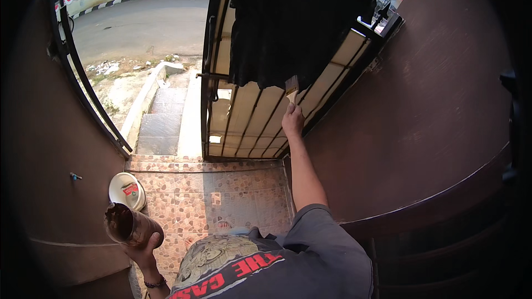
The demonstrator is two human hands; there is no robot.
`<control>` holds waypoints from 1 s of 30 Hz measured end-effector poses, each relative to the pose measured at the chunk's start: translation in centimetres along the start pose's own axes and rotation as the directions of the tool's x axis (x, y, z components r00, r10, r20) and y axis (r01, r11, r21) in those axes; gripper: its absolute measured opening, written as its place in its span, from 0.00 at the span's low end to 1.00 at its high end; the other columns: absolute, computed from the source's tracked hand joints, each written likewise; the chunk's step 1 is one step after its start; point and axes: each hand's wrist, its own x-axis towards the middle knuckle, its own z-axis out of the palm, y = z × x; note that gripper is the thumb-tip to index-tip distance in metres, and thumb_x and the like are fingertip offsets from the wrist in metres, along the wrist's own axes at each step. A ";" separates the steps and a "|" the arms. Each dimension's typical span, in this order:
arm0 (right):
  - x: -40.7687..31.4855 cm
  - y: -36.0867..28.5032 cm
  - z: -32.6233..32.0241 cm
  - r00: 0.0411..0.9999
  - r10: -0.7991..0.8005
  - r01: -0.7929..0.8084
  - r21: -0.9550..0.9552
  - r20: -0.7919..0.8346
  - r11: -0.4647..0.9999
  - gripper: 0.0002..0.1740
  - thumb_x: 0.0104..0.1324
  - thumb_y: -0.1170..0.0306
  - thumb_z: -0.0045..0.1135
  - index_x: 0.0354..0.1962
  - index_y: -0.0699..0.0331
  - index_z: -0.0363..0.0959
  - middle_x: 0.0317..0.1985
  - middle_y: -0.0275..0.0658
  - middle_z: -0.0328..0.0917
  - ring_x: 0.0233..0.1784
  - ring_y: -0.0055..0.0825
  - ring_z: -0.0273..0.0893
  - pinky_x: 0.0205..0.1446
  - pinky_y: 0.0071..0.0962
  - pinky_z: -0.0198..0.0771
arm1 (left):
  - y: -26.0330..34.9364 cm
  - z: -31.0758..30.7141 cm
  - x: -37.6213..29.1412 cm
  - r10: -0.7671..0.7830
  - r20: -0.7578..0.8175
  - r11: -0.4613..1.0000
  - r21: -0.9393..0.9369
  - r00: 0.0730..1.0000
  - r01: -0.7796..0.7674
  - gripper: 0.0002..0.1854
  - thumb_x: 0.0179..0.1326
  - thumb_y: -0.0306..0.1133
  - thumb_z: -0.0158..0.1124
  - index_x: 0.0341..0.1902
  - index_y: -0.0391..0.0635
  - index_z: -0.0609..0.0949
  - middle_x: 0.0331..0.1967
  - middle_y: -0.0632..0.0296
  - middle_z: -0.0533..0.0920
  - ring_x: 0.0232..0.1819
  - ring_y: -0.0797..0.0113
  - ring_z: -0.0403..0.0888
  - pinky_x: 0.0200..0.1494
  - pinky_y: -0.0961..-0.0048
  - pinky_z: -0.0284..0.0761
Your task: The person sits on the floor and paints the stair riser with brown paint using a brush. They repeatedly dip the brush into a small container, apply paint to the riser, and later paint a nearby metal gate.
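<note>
My right hand (293, 120) is stretched forward, closed around the pale handle of a flat paintbrush (292, 85). The bristles point up at the lower edge of a black cloth (291, 29); whether they touch it I cannot tell. That cloth hangs over a metal gate (253, 124) with dark bars and cream panels. At the lower left, my left hand (145, 251) grips a brown-stained cylindrical container (137, 228), tilted with its dark opening towards the upper left. What lies inside it is too dark to tell.
A white bucket (139, 193) stands on the pebble-patterned tile floor (187, 207) by the left wall, near a small tap (75, 176). Brown walls rise on both sides. Beyond the gate opening, grey tiled steps (160, 133) lead towards a road (141, 29). A dark metal frame (85, 79) edges the left wall.
</note>
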 end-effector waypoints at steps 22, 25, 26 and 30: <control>5.2 -5.2 2.3 0.973 0.225 -0.215 0.148 -0.053 0.965 0.16 0.71 0.69 0.51 0.48 0.74 0.64 0.46 0.61 0.80 0.51 0.54 0.81 0.57 0.47 0.75 | 0.6 -11.1 4.2 0.012 -0.084 0.990 0.139 0.996 0.000 0.43 0.41 0.24 0.78 0.66 0.38 0.71 0.59 0.57 0.77 0.60 0.62 0.77 0.67 0.63 0.70; 6.5 -6.6 -1.3 0.998 0.049 -0.053 -0.080 -0.044 0.995 0.15 0.72 0.67 0.51 0.47 0.73 0.65 0.44 0.61 0.80 0.50 0.55 0.81 0.55 0.49 0.75 | 0.2 -13.3 3.8 -0.072 -0.193 0.989 0.111 0.979 0.095 0.40 0.43 0.25 0.77 0.65 0.37 0.73 0.57 0.57 0.78 0.58 0.62 0.78 0.66 0.62 0.70; 8.1 -8.7 -4.3 0.990 -0.046 0.015 -0.234 -0.130 0.972 0.15 0.73 0.66 0.50 0.46 0.72 0.67 0.43 0.62 0.80 0.50 0.56 0.81 0.54 0.51 0.74 | 0.1 -14.0 3.7 -0.174 -0.244 0.972 0.113 0.954 0.206 0.38 0.44 0.25 0.77 0.63 0.37 0.74 0.55 0.57 0.79 0.56 0.62 0.79 0.65 0.63 0.71; 13.3 -17.9 -17.3 0.715 -0.418 0.383 -0.186 -0.560 0.905 0.16 0.75 0.63 0.48 0.45 0.71 0.69 0.41 0.61 0.81 0.46 0.59 0.81 0.49 0.51 0.75 | -0.3 -15.4 3.1 -0.067 -0.302 0.983 0.141 0.951 0.114 0.38 0.45 0.22 0.75 0.65 0.37 0.72 0.58 0.57 0.77 0.59 0.62 0.77 0.66 0.62 0.69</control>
